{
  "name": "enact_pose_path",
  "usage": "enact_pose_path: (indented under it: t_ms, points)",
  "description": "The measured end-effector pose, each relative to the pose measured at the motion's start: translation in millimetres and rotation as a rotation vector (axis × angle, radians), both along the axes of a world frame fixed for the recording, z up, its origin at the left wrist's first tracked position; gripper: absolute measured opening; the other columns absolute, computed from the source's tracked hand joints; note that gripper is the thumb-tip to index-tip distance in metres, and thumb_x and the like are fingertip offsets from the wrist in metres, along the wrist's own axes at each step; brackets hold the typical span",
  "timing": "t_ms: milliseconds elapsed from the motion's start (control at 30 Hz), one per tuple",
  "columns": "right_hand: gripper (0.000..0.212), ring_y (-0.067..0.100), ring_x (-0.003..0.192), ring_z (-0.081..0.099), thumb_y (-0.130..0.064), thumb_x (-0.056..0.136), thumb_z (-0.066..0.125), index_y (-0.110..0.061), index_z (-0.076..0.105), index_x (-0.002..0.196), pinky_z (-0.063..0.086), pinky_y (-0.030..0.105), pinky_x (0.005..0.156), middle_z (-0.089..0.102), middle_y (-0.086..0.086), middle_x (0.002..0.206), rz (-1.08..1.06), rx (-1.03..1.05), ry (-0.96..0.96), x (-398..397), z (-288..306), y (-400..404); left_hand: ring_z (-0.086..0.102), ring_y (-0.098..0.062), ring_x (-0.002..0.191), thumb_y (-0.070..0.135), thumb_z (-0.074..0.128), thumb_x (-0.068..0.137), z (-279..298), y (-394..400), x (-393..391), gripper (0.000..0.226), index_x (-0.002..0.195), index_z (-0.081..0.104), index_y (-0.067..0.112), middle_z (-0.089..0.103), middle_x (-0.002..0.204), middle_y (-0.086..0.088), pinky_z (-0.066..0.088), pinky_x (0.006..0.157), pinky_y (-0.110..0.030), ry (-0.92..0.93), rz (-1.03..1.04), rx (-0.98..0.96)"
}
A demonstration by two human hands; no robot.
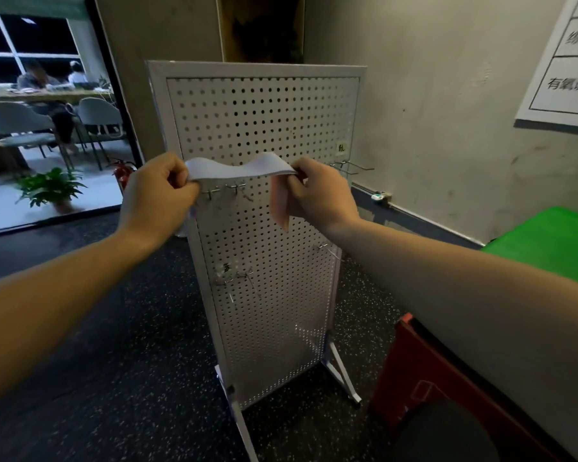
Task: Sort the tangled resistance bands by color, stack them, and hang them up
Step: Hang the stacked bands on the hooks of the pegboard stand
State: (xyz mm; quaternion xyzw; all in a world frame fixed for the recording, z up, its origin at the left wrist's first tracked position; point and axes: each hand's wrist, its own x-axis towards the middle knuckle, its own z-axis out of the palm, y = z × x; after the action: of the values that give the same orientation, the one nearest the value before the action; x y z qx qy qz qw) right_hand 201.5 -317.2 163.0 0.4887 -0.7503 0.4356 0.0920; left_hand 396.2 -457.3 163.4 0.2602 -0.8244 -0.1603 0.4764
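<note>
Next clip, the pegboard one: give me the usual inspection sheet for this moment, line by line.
Surface: white pegboard stand upright on a dark speckled floor, metal hooks fixed at several heights.
Job's things: pale lavender band stretched between both hands in front of the board; pink band hanging from the right hand.
Clutter: red stool, green mat.
Grippers: left hand and right hand both pinch the lavender band's ends.
Cables: nothing seen.
Surroundings: wall poster, potted plant, fire extinguisher, people seated at a table beyond the doorway.
</note>
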Motion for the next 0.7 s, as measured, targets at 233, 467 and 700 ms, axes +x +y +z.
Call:
enact_pose_path:
  t_ms: [233, 467, 700]
  points:
    - [0.017, 0.006, 0.070, 0.056, -0.033, 0.094, 0.058, -0.027, 0.059, 0.079, 0.039, 0.027, 0.059, 0.061, -0.011, 0.075, -0.087, -0.064, 0.014, -30.2, 12.6, 82.1, 0.056, 0.006, 0.053, 0.004, 0.063, 0.090, 30.9, 65.7, -36.3, 0.032, 0.067, 0.043, 0.013, 0.055, 0.053, 0.009, 0.039, 0.053, -0.004, -0.014, -0.196, -0.019]
    - [0.026, 0.020, 0.064, 0.050, -0.038, 0.087, 0.055, -0.015, 0.056, 0.075, 0.033, 0.034, 0.056, 0.054, -0.002, 0.065, -0.272, 0.015, -0.019, -86.2, 5.6, 205.2, 0.063, -0.029, 0.065, -0.002, 0.067, 0.087, 21.1, 138.0, -133.9, 0.028, 0.068, 0.047, 0.001, 0.057, 0.076, -0.018, 0.054, 0.064, -0.041, -0.122, -0.441, -0.035]
    - [0.017, 0.024, 0.067, 0.054, -0.025, 0.086, 0.064, -0.015, 0.056, 0.076, 0.040, 0.037, 0.061, 0.060, 0.003, 0.067, -0.521, 0.093, -0.114, -154.4, -32.0, 337.2, 0.055, -0.026, 0.093, -0.002, 0.070, 0.079, -30.9, 231.4, -265.5, 0.025, 0.066, 0.051, 0.008, 0.056, 0.102, -0.014, 0.047, 0.082, -0.034, -0.342, -0.656, 0.040]
